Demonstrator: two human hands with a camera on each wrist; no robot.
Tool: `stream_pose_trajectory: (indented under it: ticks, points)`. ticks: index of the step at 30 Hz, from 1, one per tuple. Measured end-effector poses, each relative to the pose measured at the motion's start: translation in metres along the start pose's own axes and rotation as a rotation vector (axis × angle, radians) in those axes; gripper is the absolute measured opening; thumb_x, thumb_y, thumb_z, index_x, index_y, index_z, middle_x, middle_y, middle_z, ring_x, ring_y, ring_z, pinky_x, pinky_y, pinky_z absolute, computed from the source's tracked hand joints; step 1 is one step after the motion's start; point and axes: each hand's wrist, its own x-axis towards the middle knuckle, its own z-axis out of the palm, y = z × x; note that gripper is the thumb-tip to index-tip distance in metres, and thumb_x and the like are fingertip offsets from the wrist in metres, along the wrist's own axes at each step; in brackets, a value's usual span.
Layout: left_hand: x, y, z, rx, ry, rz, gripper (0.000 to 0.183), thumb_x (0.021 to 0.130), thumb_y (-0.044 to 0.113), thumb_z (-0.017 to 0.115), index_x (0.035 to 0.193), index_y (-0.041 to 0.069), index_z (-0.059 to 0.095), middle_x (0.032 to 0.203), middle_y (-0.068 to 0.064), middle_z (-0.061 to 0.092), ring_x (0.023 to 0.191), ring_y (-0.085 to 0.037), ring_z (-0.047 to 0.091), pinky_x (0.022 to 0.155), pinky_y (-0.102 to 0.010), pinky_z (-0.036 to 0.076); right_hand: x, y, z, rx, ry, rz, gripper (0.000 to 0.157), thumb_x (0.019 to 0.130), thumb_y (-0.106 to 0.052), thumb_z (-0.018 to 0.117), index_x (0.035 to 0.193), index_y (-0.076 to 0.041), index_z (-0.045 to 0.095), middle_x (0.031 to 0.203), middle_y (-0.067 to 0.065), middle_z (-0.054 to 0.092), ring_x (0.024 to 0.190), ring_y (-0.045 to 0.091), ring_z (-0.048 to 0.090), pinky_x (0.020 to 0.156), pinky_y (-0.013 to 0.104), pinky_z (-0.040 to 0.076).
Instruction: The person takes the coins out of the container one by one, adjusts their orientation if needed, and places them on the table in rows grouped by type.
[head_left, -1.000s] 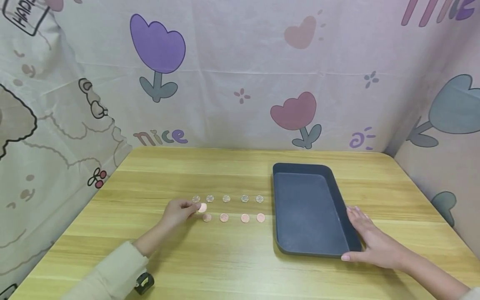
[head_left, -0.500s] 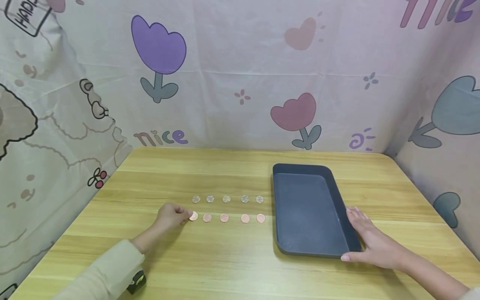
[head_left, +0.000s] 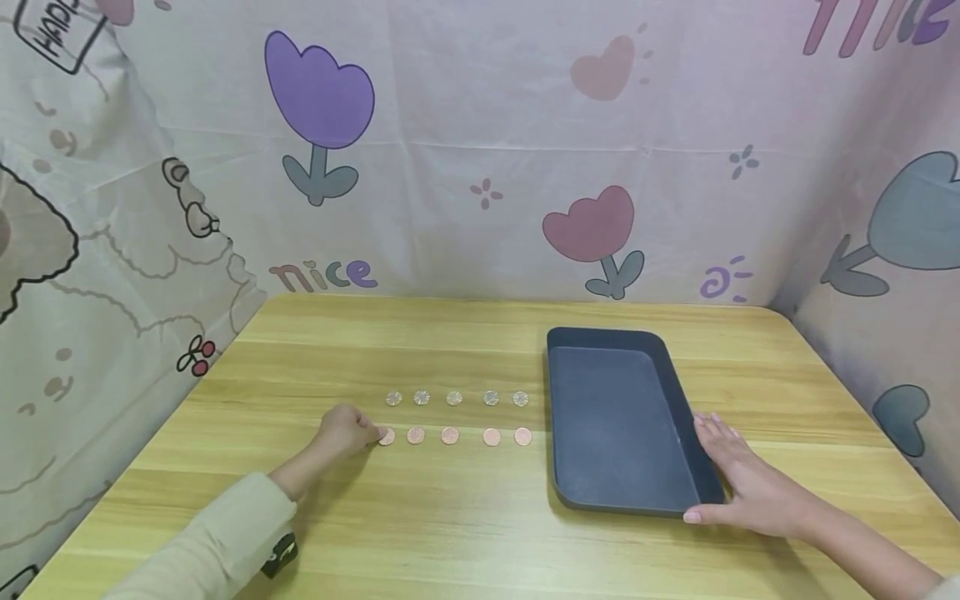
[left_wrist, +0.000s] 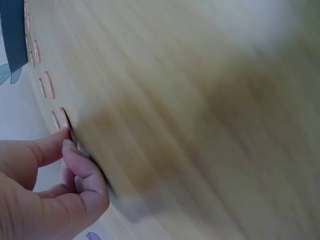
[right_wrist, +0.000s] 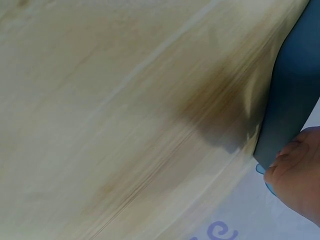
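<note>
Between thumb and fingertips, my left hand (head_left: pixel 345 432) pinches the edge of the leftmost copper-coloured coin (head_left: pixel 387 437), low at the table. In the left wrist view my left hand (left_wrist: pixel 55 185) partly covers the coin at its fingertips. To the right, several more copper coins (head_left: pixel 449 436) continue this row. A parallel row of silver-coloured coins (head_left: pixel 453 398) lies just behind it. My right hand (head_left: pixel 750 487) rests against the near right corner of the dark rectangular tray (head_left: pixel 555 450), fingers extended along its side and thumb at the near edge.
The wooden table (head_left: pixel 420 542) carries both coin rows left of the tray. Behind it and at both sides hangs a printed cloth (head_left: pixel 450 100). A black device (head_left: pixel 281 556) sits at my left sleeve.
My left hand has carried the copper coin left and towards me, down to the left end of the copper row. My right hand and the tray stay put.
</note>
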Motion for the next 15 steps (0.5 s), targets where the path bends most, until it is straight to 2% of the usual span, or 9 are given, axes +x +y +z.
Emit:
stream_pose_trajectory:
  ticks: [6, 9, 11, 13, 15]
  points:
    - [-0.002, -0.004, 0.002, 0.045, 0.018, 0.084, 0.02, 0.081, 0.011, 0.063, 0.066, -0.003, 0.061, 0.056, -0.003, 0.056, 0.047, -0.007, 0.038, 0.047, -0.015, 0.038, 0.0, 0.0, 0.0, -0.005, -0.003, -0.012, 0.112, 0.064, -0.046, 0.075, 0.14, 0.008, 0.013, 0.142, 0.034, 0.021, 0.133, -0.004, -0.016, 0.098, 0.001, -0.013]
    - [-0.002, -0.003, 0.003, 0.033, 0.016, 0.068, 0.03, 0.082, 0.012, 0.062, 0.054, 0.003, 0.054, 0.047, 0.003, 0.045, 0.043, -0.005, 0.032, 0.043, -0.013, 0.031, -0.001, 0.0, -0.002, 0.007, -0.031, -0.011, 0.113, 0.066, -0.046, 0.074, 0.14, 0.008, 0.008, 0.141, 0.037, 0.017, 0.132, -0.003, -0.018, 0.097, 0.002, -0.015]
    - [-0.003, -0.003, 0.002, 0.011, 0.02, 0.073, 0.032, 0.083, 0.01, 0.06, 0.053, 0.005, 0.051, 0.048, 0.005, 0.045, 0.042, -0.004, 0.032, 0.041, -0.013, 0.03, -0.001, 0.0, -0.004, 0.037, -0.055, -0.003, 0.112, 0.068, -0.043, 0.073, 0.141, 0.007, 0.004, 0.141, 0.039, 0.012, 0.133, 0.0, -0.02, 0.096, 0.002, -0.016]
    - [-0.004, 0.0, 0.001, -0.007, 0.054, 0.108, 0.029, 0.083, 0.01, 0.059, 0.056, 0.003, 0.052, 0.051, 0.002, 0.048, 0.043, -0.005, 0.034, 0.04, -0.013, 0.029, 0.001, -0.001, -0.009, 0.072, -0.06, 0.011, 0.111, 0.071, -0.04, 0.072, 0.142, 0.004, 0.0, 0.142, 0.038, 0.006, 0.135, 0.01, -0.02, 0.098, 0.004, -0.017]
    - [-0.005, 0.005, 0.0, -0.011, 0.116, 0.206, 0.02, 0.085, 0.011, 0.058, 0.069, -0.002, 0.058, 0.06, -0.003, 0.056, 0.047, -0.007, 0.04, 0.042, -0.013, 0.034, 0.006, -0.005, -0.015, 0.09, -0.044, 0.035, 0.109, 0.072, -0.038, 0.072, 0.143, -0.001, -0.002, 0.146, 0.032, 0.001, 0.137, 0.018, -0.018, 0.101, 0.009, -0.018]
